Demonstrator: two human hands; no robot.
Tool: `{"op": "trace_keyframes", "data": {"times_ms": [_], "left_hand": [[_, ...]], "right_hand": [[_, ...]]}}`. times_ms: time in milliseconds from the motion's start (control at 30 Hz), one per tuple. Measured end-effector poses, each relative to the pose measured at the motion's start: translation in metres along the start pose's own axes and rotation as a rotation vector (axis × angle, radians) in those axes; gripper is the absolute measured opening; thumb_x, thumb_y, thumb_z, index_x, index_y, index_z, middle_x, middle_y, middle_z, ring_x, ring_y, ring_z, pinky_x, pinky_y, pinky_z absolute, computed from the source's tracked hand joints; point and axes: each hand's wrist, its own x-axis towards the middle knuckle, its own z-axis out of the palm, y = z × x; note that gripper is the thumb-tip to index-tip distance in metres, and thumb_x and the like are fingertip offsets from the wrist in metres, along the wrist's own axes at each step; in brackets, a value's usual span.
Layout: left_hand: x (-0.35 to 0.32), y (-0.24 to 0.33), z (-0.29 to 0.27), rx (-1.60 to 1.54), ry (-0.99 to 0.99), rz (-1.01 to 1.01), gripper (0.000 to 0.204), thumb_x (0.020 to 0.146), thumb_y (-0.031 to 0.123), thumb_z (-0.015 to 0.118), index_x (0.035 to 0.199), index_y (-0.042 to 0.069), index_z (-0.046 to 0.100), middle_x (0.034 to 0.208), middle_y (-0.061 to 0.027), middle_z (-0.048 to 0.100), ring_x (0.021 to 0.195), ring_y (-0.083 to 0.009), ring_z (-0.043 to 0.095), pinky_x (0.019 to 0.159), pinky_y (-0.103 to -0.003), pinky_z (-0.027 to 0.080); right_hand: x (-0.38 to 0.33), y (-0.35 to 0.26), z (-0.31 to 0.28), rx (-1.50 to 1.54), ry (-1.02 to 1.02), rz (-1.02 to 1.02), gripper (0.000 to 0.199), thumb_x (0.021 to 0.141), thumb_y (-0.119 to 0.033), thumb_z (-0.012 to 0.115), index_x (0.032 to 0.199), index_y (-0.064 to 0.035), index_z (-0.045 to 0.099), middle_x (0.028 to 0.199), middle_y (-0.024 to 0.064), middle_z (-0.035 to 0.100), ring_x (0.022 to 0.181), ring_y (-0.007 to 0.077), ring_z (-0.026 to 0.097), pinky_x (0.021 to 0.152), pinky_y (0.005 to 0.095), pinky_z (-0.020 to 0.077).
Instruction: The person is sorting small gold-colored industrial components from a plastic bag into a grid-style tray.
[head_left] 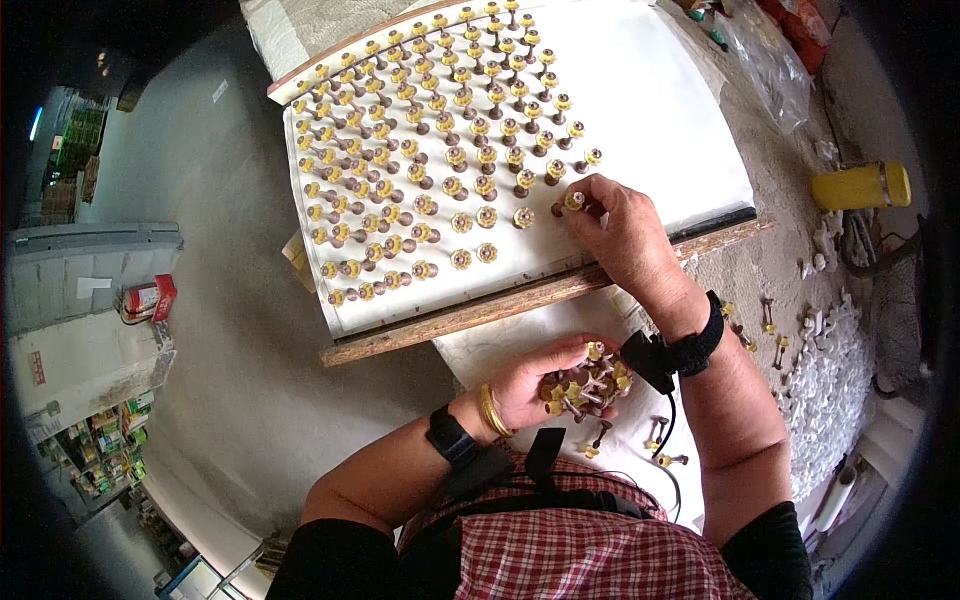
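Rows of small knob-like pieces (486, 158), each with a yellow flower-shaped top and a brown stem and foot, stand on a white board (640, 110). My right hand (625, 235) is over the near right part of the rows, thumb and fingertips closed on one knob-like piece (574, 201), which appears at board level; whether its foot touches cannot be told. Below the board's near edge, my left hand (525, 390) is cupped palm up around a heap of the same pieces (587, 382), lying in all directions. Its fingers are partly hidden under the heap.
A wooden strip (450, 325) edges the board's near side. Loose pieces (657, 432) lie on the pale cloth by my lap, more beyond my right wrist. At right are a yellow cylinder (860, 187), a clear plastic bag (765, 65) and white scraps (825, 400).
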Motion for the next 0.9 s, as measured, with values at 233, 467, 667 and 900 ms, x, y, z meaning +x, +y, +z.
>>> {"op": "trace_keyframes", "data": {"times_ms": [233,467,667,900], "left_hand": [[0.0013,-0.0001,-0.0008,0.000,-0.005,0.007,0.044,0.099,0.030,0.048,0.135,0.005,0.045,0.125,-0.0186,0.056,0.114,-0.0333,0.058,0.094,-0.057,0.048],[0.0023,-0.0008,-0.0016,-0.003,-0.016,0.004,0.044,0.099,0.030,0.048,0.135,0.005,0.045,0.126,-0.0170,0.056,0.114,-0.0331,0.058,0.094,-0.057,0.048],[0.0026,-0.0015,-0.0005,-0.037,0.012,-0.006,0.044,0.099,0.030,0.047,0.135,0.004,0.044,0.127,-0.0162,0.055,0.115,-0.0326,0.058,0.094,-0.058,0.048],[0.0032,-0.0019,-0.0044,-0.031,0.003,-0.011,0.045,0.099,0.030,0.047,0.136,0.005,0.042,0.128,-0.0153,0.054,0.115,-0.0324,0.057,0.094,-0.058,0.048]], "right_hand": [[0.0010,0.0015,0.0028,-0.038,0.005,0.012,0.019,0.083,-0.013,0.064,0.097,-0.0006,0.063,0.089,0.0194,0.066,0.084,0.0356,0.065,0.076,0.0414,0.0516],[0.0004,-0.0013,0.0029,-0.075,0.007,0.015,0.018,0.084,-0.015,0.064,0.097,-0.0016,0.063,0.089,0.0175,0.066,0.085,0.0353,0.064,0.076,0.0419,0.0511],[0.0000,-0.0002,0.0039,-0.081,0.019,-0.002,0.018,0.085,-0.015,0.063,0.096,-0.0014,0.061,0.091,0.0156,0.065,0.085,0.0348,0.063,0.076,0.0421,0.0510],[-0.0008,0.0026,0.0061,-0.104,0.077,-0.019,0.018,0.086,-0.015,0.066,0.098,-0.0009,0.064,0.086,0.0161,0.066,0.075,0.0286,0.066,0.069,0.0365,0.0516]]}}
